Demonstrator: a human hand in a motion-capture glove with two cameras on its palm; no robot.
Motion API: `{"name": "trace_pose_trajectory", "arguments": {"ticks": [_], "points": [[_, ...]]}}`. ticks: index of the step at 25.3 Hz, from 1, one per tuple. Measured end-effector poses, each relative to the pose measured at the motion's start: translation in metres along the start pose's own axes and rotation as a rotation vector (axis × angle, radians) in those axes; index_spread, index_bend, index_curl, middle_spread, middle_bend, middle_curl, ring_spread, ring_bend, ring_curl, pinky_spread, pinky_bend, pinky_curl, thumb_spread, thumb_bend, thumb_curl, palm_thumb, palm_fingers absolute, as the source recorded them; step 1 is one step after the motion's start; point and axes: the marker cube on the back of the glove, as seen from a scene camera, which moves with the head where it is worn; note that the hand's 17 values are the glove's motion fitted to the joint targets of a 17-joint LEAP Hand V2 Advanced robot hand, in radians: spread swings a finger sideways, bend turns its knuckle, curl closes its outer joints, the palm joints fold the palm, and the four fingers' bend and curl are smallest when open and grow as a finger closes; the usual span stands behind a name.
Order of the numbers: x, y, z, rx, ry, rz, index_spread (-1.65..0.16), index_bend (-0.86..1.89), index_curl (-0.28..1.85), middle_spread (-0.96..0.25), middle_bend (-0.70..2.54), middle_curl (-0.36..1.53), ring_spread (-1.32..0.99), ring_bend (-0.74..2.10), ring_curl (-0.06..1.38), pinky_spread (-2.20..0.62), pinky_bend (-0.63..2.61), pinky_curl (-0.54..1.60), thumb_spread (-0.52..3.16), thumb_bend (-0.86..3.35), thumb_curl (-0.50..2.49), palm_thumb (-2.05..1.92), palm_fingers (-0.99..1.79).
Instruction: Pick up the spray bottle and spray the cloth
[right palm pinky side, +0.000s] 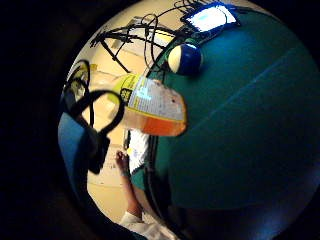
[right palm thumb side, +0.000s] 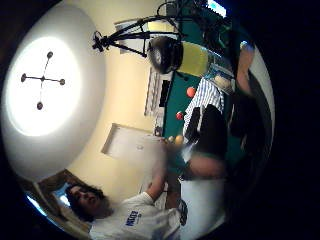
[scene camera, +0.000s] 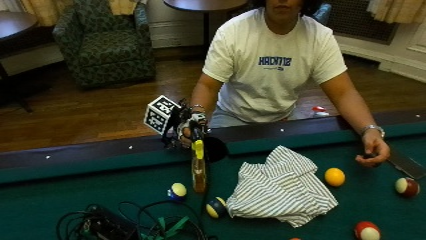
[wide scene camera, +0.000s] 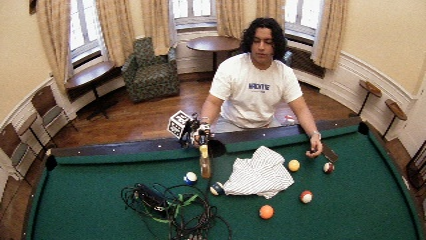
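Observation:
My gloved right hand (scene camera: 189, 128) grips the top of the spray bottle (scene camera: 198, 172) by the near rail of the pool table (scene camera: 80, 190). The bottle is clear with orange liquid, a yellow label and a black spray head (scene camera: 215, 149). It hangs roughly upright, and I cannot tell whether its base touches the felt. The little finger side palm view shows the bottle (right palm pinky side: 152, 105) close to the palm, and the thumb side palm view shows it (right palm thumb side: 196, 59) too. The striped white cloth (scene camera: 279, 189) lies crumpled on the felt just beside the bottle, also seen as the cloth (wide scene camera: 258, 175).
A blue-and-white ball (scene camera: 177, 190) and a blue-and-yellow ball (scene camera: 215, 207) lie by the bottle's base. A tangle of black cables (scene camera: 126, 224) sits at the front. A yellow ball (scene camera: 334, 176) and red-and-white balls (scene camera: 407, 186) lie beyond the cloth. The bare left hand (scene camera: 375, 149) rests on the felt.

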Motion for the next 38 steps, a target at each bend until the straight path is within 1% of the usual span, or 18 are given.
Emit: {"name": "trace_pose_trajectory", "arguments": {"ticks": [5, 11, 15, 17, 18, 23, 33, 38], "points": [[-0.003, -0.001, 0.001, 0.020, -0.001, -0.025, -0.26, 0.39, 0.41, -0.18, 0.62, 0.60, -0.17, 0.90, 0.53, -0.24, 0.78, 0.56, 0.89, -0.03, 0.56, 0.88, 1.00], [-0.006, -0.001, 0.000, 0.030, 0.013, -0.032, -0.28, 0.18, 0.37, -0.18, 0.49, 0.55, -0.17, 0.82, 0.50, -0.23, 0.69, 0.50, 0.94, -0.02, 0.56, 0.87, 0.97], [-0.004, 0.001, 0.002, 0.009, 0.021, -0.034, -0.30, 0.15, 0.36, -0.18, 0.38, 0.52, -0.16, 0.73, 0.47, -0.19, 0.65, 0.47, 0.98, -0.02, 0.56, 0.87, 0.89], [-0.004, 0.001, 0.004, 0.003, 0.025, -0.034, -0.31, 0.18, 0.37, -0.16, 0.33, 0.49, -0.14, 0.63, 0.45, -0.13, 0.60, 0.46, 1.02, -0.02, 0.55, 0.85, 0.73], [-0.005, 0.001, 0.005, 0.001, 0.028, -0.034, -0.32, 0.19, 0.38, -0.15, 0.31, 0.49, -0.13, 0.61, 0.45, -0.10, 0.57, 0.47, 1.04, -0.02, 0.55, 0.84, 0.69], [-0.006, -0.006, 0.013, -0.010, 0.047, -0.042, -0.34, 0.17, 0.36, -0.12, 0.25, 0.45, -0.11, 0.52, 0.40, 0.00, 0.47, 0.41, 1.07, -0.03, 0.52, 0.81, 0.62], [-0.011, -0.037, 0.031, -0.064, 0.003, 0.000, -0.36, 0.12, 0.32, -0.11, 0.22, 0.42, -0.10, 0.48, 0.36, 0.10, 0.36, 0.35, 1.06, -0.02, 0.49, 0.80, 0.64], [-0.007, -0.049, 0.035, -0.059, -0.058, 0.017, -0.36, 0.10, 0.30, -0.12, 0.24, 0.42, -0.11, 0.48, 0.36, 0.12, 0.34, 0.35, 1.05, -0.03, 0.48, 0.79, 0.66]]}}
